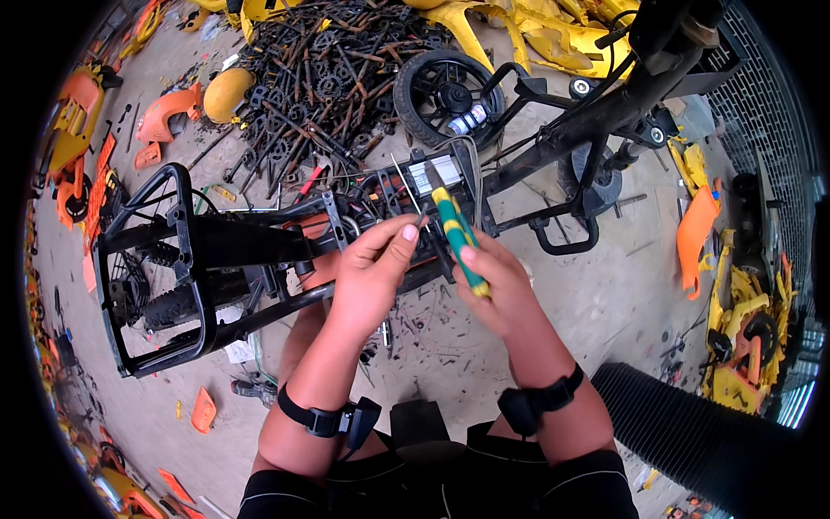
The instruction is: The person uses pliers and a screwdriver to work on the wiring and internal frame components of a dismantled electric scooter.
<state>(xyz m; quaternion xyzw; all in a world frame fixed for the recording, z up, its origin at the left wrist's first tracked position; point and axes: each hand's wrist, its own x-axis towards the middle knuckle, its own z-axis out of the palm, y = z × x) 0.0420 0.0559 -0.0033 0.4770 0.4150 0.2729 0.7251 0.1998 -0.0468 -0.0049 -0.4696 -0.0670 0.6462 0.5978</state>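
Green-yellow screwdriver (457, 233) in right hand (501, 285), frame (259, 242) edge adj.

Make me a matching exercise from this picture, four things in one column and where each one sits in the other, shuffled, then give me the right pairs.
Things:
1. screwdriver
2. loose wheel
3. ribbed hose
4. pile of dark metal parts

Places:
A. on the ground at the lower right
B. in the right hand
C. on the ground beyond the bike frame, top centre
D. leaning by the frame, right of the pile

Pairs: 1-B, 2-D, 3-A, 4-C. The left hand pinches a small part at the frame, beside the screwdriver's tip.
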